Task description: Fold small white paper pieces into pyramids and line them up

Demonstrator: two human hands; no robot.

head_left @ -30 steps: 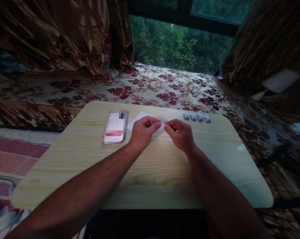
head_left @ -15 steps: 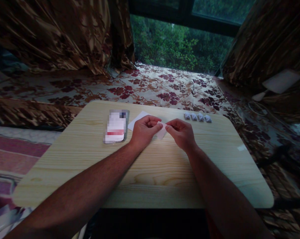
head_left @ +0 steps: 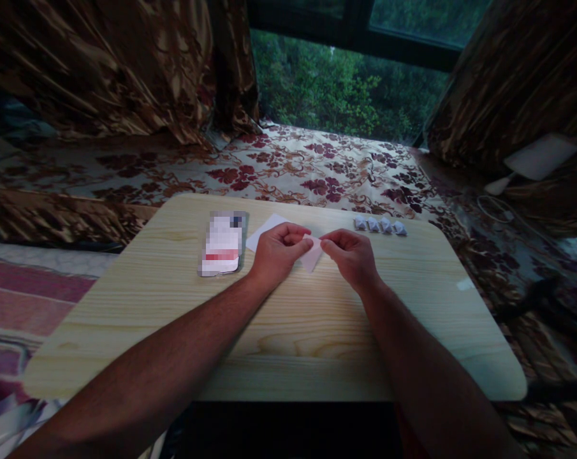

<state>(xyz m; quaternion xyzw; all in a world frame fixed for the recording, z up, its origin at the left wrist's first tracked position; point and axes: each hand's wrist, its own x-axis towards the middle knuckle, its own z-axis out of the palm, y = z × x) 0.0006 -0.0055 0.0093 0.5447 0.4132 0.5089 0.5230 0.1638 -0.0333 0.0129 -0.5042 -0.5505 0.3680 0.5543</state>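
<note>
A small piece of white paper [head_left: 312, 256] is pinched between my two hands over the middle of the table, its lower end tapering to a point. My left hand [head_left: 277, 250] grips its left edge between thumb and fingers. At the paper's upper right corner, the thumb and forefinger of my right hand [head_left: 349, 253] are closed on it. Partly covered by my left hand, a flat sheet of white paper [head_left: 264, 231] lies on the table. Several small folded paper shapes [head_left: 380, 225] stand in a row beyond my right hand.
The light wooden table [head_left: 298, 357] has rounded corners. A phone-like object [head_left: 222, 243], its surface blurred, lies left of the sheet. A whitish patch [head_left: 465, 285] marks the table's right side. Behind are a flowered cloth [head_left: 326, 159], curtains [head_left: 139, 64] and a window.
The lower part of the held paper has swung slightly down and now looks more pointed. My right hand has shifted a little to the right; my left hand stays put.
</note>
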